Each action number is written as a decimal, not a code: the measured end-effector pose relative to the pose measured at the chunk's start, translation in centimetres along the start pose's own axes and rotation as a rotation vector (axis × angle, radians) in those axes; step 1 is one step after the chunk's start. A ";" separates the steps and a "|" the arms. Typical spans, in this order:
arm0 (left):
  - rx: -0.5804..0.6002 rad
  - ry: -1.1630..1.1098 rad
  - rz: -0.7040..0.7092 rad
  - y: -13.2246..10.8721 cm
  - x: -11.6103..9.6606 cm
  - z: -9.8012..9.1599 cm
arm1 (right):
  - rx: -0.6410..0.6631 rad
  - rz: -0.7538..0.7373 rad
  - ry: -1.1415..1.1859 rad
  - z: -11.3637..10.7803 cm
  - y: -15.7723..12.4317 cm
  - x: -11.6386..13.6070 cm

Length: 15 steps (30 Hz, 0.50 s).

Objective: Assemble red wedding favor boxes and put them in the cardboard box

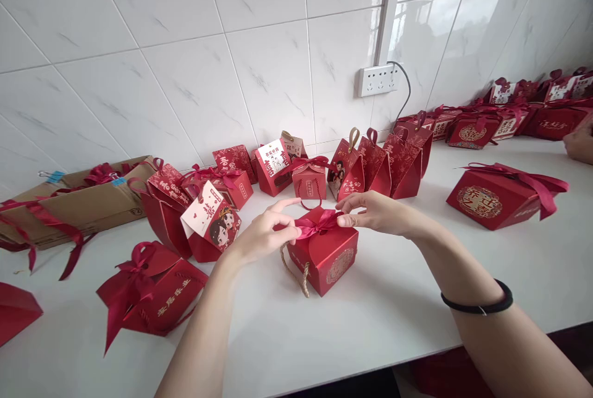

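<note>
A red gift box (334,260) with a round gold emblem stands on the white table in front of me. A twisted gold cord handle hangs at its left side. On its top sits a dark pink ribbon bow (319,225). My left hand (266,230) pinches the bow's left loop between thumb and fingers. From the other side, my right hand (365,212) has its thumb and fingertips closed on the bow's right part. A black band circles my right wrist.
Several red boxes (312,183) line the tiled wall, with more at far right. A cardboard box (88,209) holding ribbons stands left. Ribboned boxes flank me, one left (152,290), one right (491,195). Another person's hand (580,143) shows at the right edge. A power strip (377,80) is on the wall.
</note>
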<state>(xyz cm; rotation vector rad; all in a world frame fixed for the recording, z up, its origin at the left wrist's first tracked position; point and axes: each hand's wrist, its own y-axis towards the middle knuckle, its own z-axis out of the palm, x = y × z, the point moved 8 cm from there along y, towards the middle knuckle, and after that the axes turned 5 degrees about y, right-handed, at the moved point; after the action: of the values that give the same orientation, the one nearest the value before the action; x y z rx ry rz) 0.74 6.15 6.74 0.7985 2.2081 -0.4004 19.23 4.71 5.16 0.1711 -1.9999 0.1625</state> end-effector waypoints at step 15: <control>-0.106 0.140 0.027 0.0 -0.4 -0.6 | -0.008 -0.008 0.030 0.4 0.1 0.3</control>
<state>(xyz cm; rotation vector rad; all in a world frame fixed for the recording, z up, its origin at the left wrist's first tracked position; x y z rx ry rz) 0.60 6.26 7.51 0.8195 2.3245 -0.2180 18.71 4.73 5.22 0.1713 -1.9691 0.1513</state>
